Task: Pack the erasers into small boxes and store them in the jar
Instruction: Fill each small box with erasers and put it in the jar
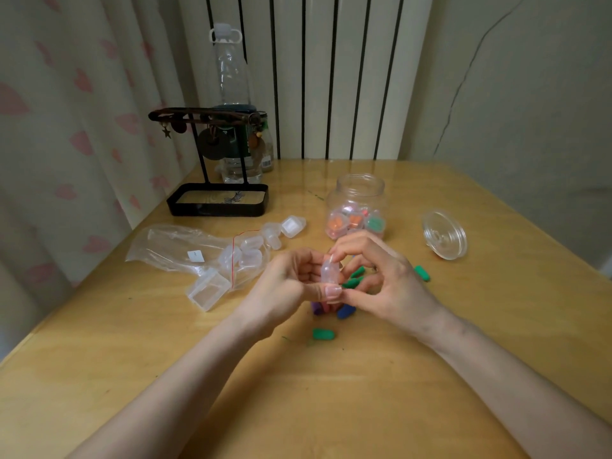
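We pinched a small box [329, 271] between our left hand [288, 286] and right hand [381, 276] above loose erasers [324, 334], the open jar [357, 207] just beyond.

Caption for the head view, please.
Left hand and right hand hold a small clear box over loose erasers; open jar behind, lid beside it.

No legible text or numbers.

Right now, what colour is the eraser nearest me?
Green; the eraser shows best in the head view.
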Demonstrator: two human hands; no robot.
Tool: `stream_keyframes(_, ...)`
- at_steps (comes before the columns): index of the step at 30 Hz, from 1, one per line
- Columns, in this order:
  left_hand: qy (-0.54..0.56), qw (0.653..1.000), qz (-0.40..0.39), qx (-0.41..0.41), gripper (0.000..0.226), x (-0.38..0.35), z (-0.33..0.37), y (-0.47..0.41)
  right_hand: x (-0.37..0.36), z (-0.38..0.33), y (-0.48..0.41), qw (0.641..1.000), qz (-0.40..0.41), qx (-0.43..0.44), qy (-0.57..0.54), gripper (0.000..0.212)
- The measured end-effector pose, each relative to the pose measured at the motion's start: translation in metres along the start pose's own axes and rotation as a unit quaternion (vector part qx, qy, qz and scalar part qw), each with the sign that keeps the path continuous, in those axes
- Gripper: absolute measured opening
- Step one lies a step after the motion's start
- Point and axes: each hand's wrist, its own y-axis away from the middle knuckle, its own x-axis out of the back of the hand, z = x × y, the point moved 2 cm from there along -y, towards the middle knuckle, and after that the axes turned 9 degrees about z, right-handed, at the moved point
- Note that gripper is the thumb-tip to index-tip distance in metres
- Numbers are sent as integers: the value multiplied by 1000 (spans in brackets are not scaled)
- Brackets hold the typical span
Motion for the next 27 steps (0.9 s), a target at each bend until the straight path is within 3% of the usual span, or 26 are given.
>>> stream_keyframes(10, 30, 999, -1, 31, 27, -3, -6, 2, -1, 7, 1, 1000, -7, 10, 27, 40)
stream_keyframes(14, 62, 995, -47, 58, 32, 0, -5, 3, 3, 6, 0, 999, -26, -19, 2, 37)
stream_keyframes(19, 157, 977, -86, 112, 37, 9, 2, 3, 14, 4, -1, 988, -37, -97, -113, 35)
stream_keyframes(22, 197, 971, -64, 121, 42, 12, 6, 3, 18, 11, -1, 972, -9, -158, -172, 32)
stream_keyframes(27, 241, 965, -16, 105, 35, 16, 5, 0, 21, 30, -3, 979, 50, -186, -72, 32)
